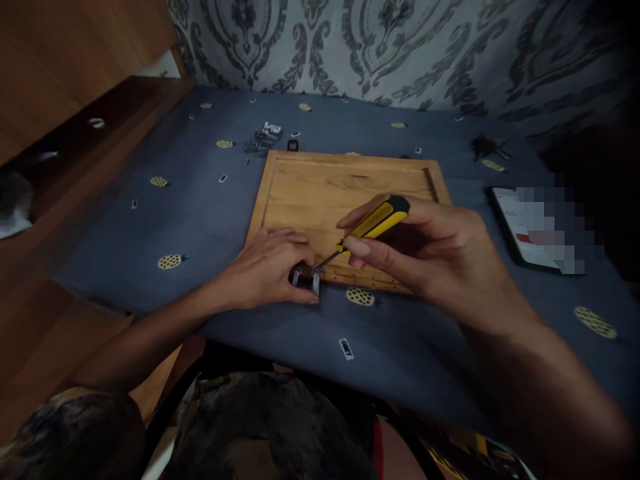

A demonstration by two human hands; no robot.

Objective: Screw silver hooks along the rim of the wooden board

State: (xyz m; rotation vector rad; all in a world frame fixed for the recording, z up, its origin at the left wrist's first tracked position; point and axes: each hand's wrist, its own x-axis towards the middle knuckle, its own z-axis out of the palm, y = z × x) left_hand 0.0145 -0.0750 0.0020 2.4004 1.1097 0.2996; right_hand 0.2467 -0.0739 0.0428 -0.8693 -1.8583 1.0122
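Observation:
My right hand (440,253) grips a yellow and black screwdriver (376,223), its handle slanting up to the right. The screwdriver's tip meets a small metal fitting (315,280) at the near edge of a wooden board (320,193) with a raised rim. Around that fitting, which looks like a handle or clasp, the thumb and fingers of my left hand (275,267) are closed, and the palm rests by the board's left corner. Part of the fitting is hidden by the fingers. A row of small holes runs along the board's near edge.
Small metal hardware (267,135) lies in a pile behind the board, beside a dark square piece (293,145). A phone (530,230) is at the right. Dark pieces (487,148) lie at the back right. The table has a blue cloth (200,220) with pineapple prints.

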